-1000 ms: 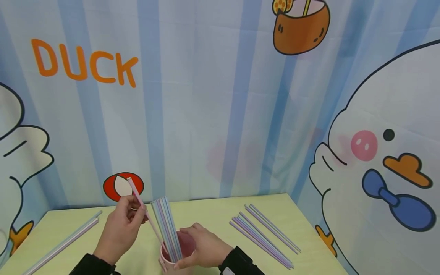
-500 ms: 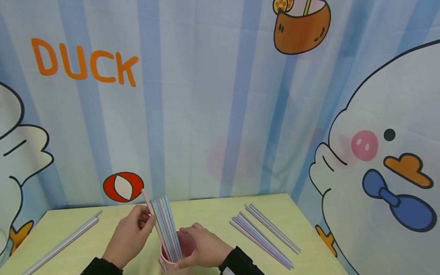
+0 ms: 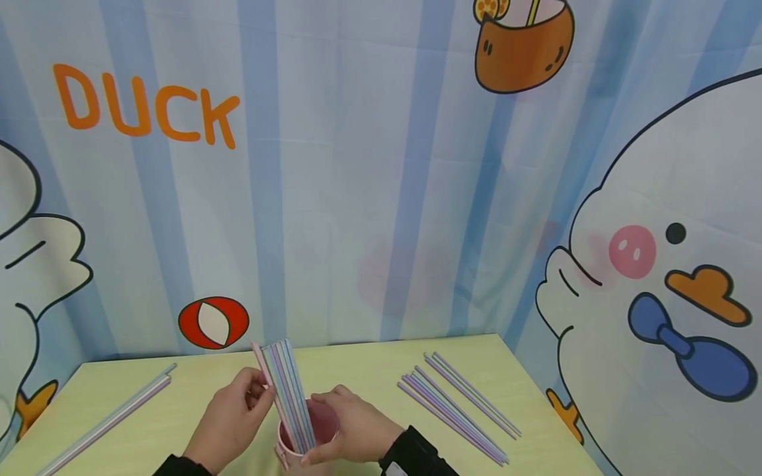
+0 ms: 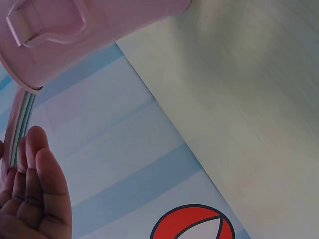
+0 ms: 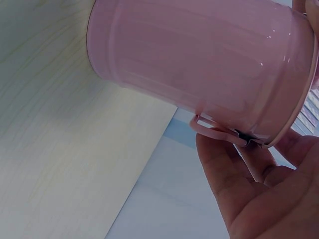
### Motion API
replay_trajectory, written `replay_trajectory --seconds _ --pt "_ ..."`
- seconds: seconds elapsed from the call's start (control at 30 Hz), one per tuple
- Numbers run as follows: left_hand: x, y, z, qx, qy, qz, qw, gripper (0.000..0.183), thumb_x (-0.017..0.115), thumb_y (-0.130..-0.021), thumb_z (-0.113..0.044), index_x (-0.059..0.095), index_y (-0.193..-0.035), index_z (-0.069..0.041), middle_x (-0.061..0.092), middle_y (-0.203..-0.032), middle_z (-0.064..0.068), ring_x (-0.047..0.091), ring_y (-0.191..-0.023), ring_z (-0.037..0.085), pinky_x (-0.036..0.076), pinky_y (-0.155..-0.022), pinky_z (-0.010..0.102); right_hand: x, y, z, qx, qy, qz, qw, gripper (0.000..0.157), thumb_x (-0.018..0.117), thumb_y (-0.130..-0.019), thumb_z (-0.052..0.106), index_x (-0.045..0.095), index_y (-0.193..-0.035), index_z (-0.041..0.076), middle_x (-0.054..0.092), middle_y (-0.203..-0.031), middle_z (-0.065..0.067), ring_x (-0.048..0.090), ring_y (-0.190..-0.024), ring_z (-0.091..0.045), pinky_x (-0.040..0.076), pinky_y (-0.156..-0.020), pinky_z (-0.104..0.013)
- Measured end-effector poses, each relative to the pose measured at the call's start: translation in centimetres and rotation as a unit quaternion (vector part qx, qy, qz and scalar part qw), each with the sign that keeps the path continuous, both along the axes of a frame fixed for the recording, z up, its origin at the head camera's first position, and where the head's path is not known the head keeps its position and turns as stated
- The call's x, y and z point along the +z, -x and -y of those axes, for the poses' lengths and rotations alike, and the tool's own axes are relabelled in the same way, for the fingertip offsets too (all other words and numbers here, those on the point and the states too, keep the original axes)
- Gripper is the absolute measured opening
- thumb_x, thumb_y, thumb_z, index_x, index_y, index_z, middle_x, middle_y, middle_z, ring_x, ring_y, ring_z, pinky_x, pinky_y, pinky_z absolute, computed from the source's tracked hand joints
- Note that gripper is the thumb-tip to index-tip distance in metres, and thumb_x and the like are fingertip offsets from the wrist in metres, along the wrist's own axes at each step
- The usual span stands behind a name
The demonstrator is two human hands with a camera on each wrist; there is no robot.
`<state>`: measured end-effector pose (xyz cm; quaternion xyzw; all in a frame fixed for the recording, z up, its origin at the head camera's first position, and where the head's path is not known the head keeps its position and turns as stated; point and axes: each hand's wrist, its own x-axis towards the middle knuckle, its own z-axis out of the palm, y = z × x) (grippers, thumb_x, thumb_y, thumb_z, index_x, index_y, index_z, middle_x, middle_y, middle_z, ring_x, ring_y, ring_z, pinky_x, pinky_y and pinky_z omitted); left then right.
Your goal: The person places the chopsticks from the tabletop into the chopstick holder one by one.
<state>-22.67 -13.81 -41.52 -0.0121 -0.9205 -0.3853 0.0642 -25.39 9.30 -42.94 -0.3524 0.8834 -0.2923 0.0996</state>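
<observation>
A pink metal bucket (image 3: 324, 420) stands at the table's front, with small handle loops on its sides. Inside it leans a bundle of pastel straws (image 3: 293, 396), blue, purple and greenish. My left hand (image 3: 233, 413) pinches a pink straw (image 3: 260, 358) along the bundle's left edge, its lower end inside the bucket. In the left wrist view the fingers curl beside the straws (image 4: 21, 117), below the bucket's rim. My right hand (image 3: 360, 426) grips the bucket at its right rim. The right wrist view has its fingers at a handle loop (image 5: 217, 133) and over the rim.
A few long straws (image 3: 110, 420) lie slanting on the table (image 3: 363, 363) at left. At right lie a group of purple and blue straws (image 3: 452, 418) and a separate purple pair (image 3: 475, 398). Behind the table hangs a striped duck-print curtain (image 3: 339, 198).
My left hand has moved right and slightly down, bringing the pink straw from a tilt away from the bundle to lie alongside it. My right hand and the bucket have stayed put.
</observation>
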Motion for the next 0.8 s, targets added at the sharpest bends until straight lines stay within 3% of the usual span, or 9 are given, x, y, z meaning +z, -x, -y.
replay_trajectory --seconds 0.8 --pt "-1.5 0.0 -0.5 -0.016 -0.007 0.032 0.9993 0.018 0.056 -0.093 -0.022 0.056 -0.105 -0.009 0.058 -0.083 0.001 0.050 -0.074 0.015 0.051 -0.070 0.031 -0.4 0.2 0.1 0.007 0.012 0.004 1.000 0.076 0.074 -0.074 0.056 0.046 -0.138 0.028 0.053 -0.116 0.008 0.046 -0.100 -0.004 0.051 -0.082 -0.027"
